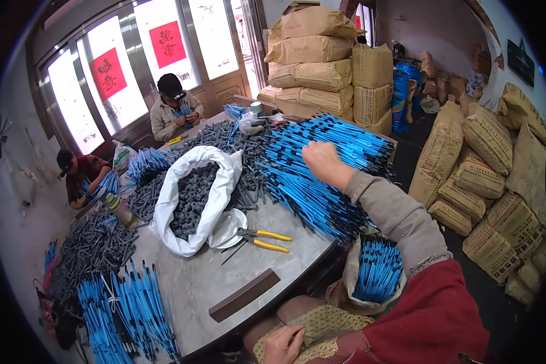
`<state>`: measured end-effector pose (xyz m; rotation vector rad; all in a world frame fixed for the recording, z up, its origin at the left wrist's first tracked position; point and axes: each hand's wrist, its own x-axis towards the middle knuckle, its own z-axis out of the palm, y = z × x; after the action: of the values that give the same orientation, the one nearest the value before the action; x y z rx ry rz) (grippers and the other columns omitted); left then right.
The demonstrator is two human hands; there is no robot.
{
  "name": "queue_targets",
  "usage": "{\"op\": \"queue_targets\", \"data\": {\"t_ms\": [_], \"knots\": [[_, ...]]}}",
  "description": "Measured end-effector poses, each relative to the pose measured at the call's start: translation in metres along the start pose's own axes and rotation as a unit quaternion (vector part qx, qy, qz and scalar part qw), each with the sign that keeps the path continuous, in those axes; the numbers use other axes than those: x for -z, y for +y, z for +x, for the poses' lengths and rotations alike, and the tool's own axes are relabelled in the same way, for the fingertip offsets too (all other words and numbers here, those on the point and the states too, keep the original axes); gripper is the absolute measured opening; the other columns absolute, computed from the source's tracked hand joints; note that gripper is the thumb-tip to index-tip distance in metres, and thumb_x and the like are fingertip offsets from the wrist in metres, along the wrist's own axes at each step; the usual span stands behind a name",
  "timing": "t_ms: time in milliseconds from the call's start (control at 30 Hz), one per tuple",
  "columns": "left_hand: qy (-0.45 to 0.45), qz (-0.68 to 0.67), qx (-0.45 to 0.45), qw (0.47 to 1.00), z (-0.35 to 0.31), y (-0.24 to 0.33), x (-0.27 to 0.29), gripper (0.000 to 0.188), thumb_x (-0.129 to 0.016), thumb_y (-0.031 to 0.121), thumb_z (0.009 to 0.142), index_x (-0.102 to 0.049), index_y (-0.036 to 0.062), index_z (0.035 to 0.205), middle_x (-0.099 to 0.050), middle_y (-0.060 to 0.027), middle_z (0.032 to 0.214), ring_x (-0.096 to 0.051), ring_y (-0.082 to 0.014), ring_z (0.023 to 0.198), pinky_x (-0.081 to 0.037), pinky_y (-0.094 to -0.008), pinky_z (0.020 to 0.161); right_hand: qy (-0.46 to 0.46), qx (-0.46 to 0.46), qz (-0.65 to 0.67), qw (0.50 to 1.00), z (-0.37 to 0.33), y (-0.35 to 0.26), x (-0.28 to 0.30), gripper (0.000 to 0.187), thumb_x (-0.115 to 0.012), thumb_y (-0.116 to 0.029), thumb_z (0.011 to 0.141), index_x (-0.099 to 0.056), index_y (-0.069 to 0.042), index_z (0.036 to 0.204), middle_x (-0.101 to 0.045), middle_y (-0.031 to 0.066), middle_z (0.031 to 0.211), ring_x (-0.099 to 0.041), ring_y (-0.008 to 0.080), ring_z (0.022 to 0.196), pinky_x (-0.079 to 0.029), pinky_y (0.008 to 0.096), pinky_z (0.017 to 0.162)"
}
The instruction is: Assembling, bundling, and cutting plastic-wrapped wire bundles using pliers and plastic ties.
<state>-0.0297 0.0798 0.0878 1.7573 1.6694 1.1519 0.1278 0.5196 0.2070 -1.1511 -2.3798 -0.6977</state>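
Note:
My right hand (pixel 321 161) reaches over a large pile of slim blue rods with black ends (pixel 346 139) on the right side of the table. Its fingers are curled closed and point down among the rods; what they grip, if anything, is hidden. My left hand (pixel 283 344) rests on my lap on a yellow patterned cloth (pixel 330 320), fingers loosely apart, holding nothing. Beside my right forearm, below the table edge, a sack (pixel 350 273) holds more blue rods (pixel 379 267).
Nippers with yellow handles (pixel 267 240) and a brown bar (pixel 244 295) lie on the table (pixel 194 282). A white sack of dark grey parts (pixel 191 209) stands mid-table. Two people (pixel 175 109) work across it. Stacked brown sacks (pixel 312 54) stand behind and right.

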Motion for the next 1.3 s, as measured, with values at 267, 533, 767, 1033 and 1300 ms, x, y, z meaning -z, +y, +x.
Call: {"op": "queue_targets", "data": {"t_ms": [267, 533, 767, 1033, 1300], "knots": [[-0.001, -0.005, -0.007, 1.000, 0.005, -0.009, -0.001, 0.012, -0.067, 0.009, 0.090, -0.071, 0.0017, 0.099, -0.069, -0.0172, 0.092, -0.068, -0.0366, 0.083, -0.053, -0.0383, 0.069, 0.056, 0.045, -0.079, 0.994, 0.004, 0.000, -0.005, 0.008, -0.065, -0.012, 0.080, -0.062, -0.006, 0.084, -0.062, 0.0083, 0.079, -0.065, 0.0243, 0.069, -0.052, 0.0379, 0.057], [0.006, -0.137, 0.123, 0.983, 0.032, -0.020, 0.017, 0.016, -0.064, 0.009, 0.095, -0.068, -0.0006, 0.108, -0.071, -0.0147, 0.095, -0.070, -0.0241, 0.084, -0.054, -0.0364, 0.074, 0.155, 0.060, -0.071, 0.984, 0.006, 0.008, 0.013, 0.012, -0.063, -0.010, 0.084, -0.052, -0.009, 0.087, -0.055, 0.0035, 0.073, -0.062, 0.0192, 0.064, -0.048, 0.0329, 0.052], [0.134, -0.351, 0.147, 0.915, 0.107, -0.047, 0.021, 0.024, -0.063, 0.006, 0.096, -0.064, -0.0056, 0.117, -0.071, -0.0125, 0.095, -0.069, -0.0161, 0.083, -0.056, -0.0304, 0.078, 0.232, 0.124, 0.062, 0.963, -0.007, -0.009, 0.066, 0.017, -0.063, -0.016, 0.092, -0.048, -0.007, 0.092, -0.053, 0.0064, 0.071, -0.061, 0.0234, 0.060, -0.048, 0.0355, 0.050], [0.274, -0.444, 0.028, 0.853, 0.193, -0.002, 0.039, 0.052, -0.066, 0.006, 0.095, -0.044, -0.0001, 0.142, -0.059, -0.0097, 0.126, -0.059, -0.0163, 0.111, -0.052, -0.0303, 0.088, 0.050, 0.116, 0.438, 0.890, -0.087, -0.085, 0.090, 0.017, -0.063, -0.012, 0.097, -0.052, -0.002, 0.103, -0.060, 0.0135, 0.066, -0.061, 0.0322, 0.053, -0.045, 0.0386, 0.047], [0.280, -0.537, 0.000, 0.796, 0.213, 0.013, 0.042, 0.032, -0.063, 0.010, 0.098, -0.050, 0.0034, 0.126, -0.062, -0.0067, 0.099, -0.063, -0.0159, 0.082, -0.054, -0.0315, 0.075, -0.084, 0.069, 0.534, 0.839, -0.115, -0.115, 0.081, 0.014, -0.060, -0.019, 0.100, -0.056, -0.006, 0.104, -0.061, 0.0131, 0.070, -0.061, 0.0337, 0.057, -0.046, 0.0407, 0.049]]}}
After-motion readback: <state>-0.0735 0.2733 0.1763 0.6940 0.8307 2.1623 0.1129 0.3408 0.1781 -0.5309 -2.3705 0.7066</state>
